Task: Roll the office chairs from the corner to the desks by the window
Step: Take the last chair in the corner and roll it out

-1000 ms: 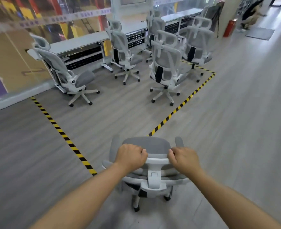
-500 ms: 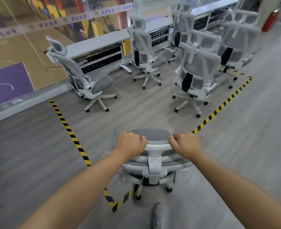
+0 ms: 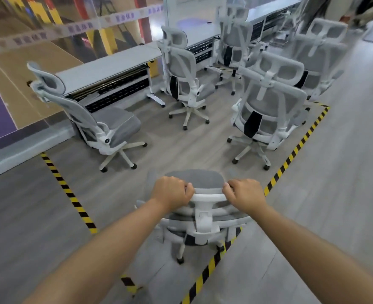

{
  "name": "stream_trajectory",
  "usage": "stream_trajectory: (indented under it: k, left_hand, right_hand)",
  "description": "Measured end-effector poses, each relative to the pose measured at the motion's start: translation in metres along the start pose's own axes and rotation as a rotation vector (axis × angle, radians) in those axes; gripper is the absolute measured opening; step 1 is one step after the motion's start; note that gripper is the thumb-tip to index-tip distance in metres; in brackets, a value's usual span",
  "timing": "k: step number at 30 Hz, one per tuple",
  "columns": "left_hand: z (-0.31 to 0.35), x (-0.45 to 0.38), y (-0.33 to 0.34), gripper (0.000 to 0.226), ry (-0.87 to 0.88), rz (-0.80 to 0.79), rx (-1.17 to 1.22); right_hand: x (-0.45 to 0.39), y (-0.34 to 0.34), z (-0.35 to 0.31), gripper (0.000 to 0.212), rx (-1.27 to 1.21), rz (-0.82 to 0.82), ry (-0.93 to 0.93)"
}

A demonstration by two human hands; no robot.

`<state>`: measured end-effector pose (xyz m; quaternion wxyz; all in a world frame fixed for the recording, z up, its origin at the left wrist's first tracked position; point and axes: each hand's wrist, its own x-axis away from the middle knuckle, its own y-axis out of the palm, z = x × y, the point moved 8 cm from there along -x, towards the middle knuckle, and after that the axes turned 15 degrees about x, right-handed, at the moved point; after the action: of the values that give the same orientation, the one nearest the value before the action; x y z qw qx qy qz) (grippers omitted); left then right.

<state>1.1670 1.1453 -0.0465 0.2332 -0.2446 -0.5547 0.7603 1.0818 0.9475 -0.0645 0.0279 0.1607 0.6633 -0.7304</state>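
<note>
Head-camera view looking forward and down over both bare forearms. The left hand and the right hand each grip the white top rim of the headrest of the near chair, a grey mesh office chair seen from behind and above; the fingers of both hands are curled over the front of the rim, knuckles up, with a bare stretch of rim between the two hands. The base of this chair stands on the grey plank floor, on or just over the near line of the yellow-and-black floor tape that outlines a rectangular zone in front of the desks. Inside the zone stand more chairs of the same kind: a reclined chair at the left, just beside the left desk; a second chair near the gap between the desks; a third chair at the right, its back turned toward the camera; a fourth chair against the far desk; and a fifth chair at the far right, close to the tape corner. The desks are white and stand along a glass wall crossed by a pale printed band. The near chair is well apart from the desks, with open floor between it and the reclined and third chairs.
</note>
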Motion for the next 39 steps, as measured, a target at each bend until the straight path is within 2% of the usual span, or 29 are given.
stream_trajectory:
  k: [7, 14, 21, 28, 39]
  left_hand:
    - [-0.068, -0.073, -0.012, 0.049, 0.208, -0.074, -0.042]
    - [-0.121, -0.137, -0.017, 0.063, 0.406, -0.087, 0.038]
    - [-0.152, -0.191, -0.016, 0.061, 0.454, -0.091, 0.088]
    - [-0.15, -0.216, -0.023, 0.059, 0.624, -0.142, 0.094]
    - [-0.191, -0.209, -0.021, 0.057, 0.765, -0.242, 0.109]
  right_hand:
    - [-0.056, 0.007, -0.045, 0.05, 0.047, 0.024, 0.178]
    - [-0.098, 0.021, -0.082, 0.049, 0.086, -0.02, 0.35]
    - [-0.137, 0.025, -0.093, 0.047, 0.1, 0.041, 0.459]
    - [-0.149, 0.026, -0.1, 0.046, 0.157, 0.013, 0.575]
    - [-0.139, 0.032, -0.161, 0.044, 0.188, -0.093, 0.783]
